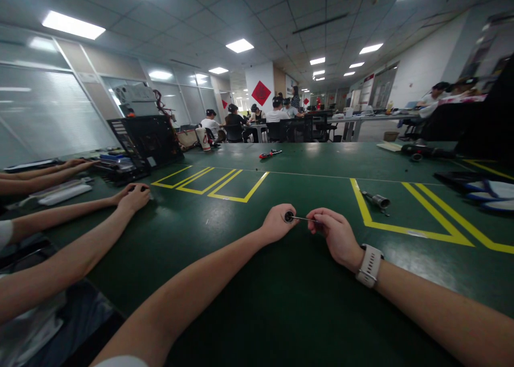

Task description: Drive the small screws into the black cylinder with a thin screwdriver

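Observation:
My left hand [277, 223] is closed around a small black round part [288, 216] at the middle of the green table [257, 302]. A thin metal shaft [299, 218] runs from that part to my right hand [335, 233], which pinches its other end. A pale watch [369, 265] is on my right wrist. Both hands rest low over the table surface, a short gap apart.
A co-worker's arms and hands [134, 195] reach in from the left. An open black computer case [146, 142] stands at the back left. A metal tool [377, 200] lies inside yellow floor-tape markings at right, and a red-handled tool [270, 154] lies farther back. People sit at distant tables.

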A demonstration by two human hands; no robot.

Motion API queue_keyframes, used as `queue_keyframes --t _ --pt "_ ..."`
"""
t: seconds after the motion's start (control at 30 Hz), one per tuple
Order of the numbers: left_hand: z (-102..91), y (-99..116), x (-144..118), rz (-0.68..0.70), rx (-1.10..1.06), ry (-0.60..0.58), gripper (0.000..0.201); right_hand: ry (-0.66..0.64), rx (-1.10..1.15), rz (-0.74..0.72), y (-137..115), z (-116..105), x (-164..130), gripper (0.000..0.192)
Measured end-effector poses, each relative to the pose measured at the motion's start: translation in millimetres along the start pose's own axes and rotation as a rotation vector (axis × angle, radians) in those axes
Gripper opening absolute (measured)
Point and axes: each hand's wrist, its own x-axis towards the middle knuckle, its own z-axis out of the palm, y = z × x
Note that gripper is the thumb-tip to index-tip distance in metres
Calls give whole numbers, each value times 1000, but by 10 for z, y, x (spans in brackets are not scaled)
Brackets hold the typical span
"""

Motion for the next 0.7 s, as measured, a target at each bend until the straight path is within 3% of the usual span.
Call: queue_keyframes --t 0.3,0.5,0.7 --pt "-8 -22 15 33 -89 -38 15 -26 71 115 2 -16 23 12" --pt "-1 -45 21 5 -168 -39 17 -48 105 131 -6 -21 21 12" --pt "19 -45 3 -18 -112 -11 14 -15 85 107 -19 3 10 12"
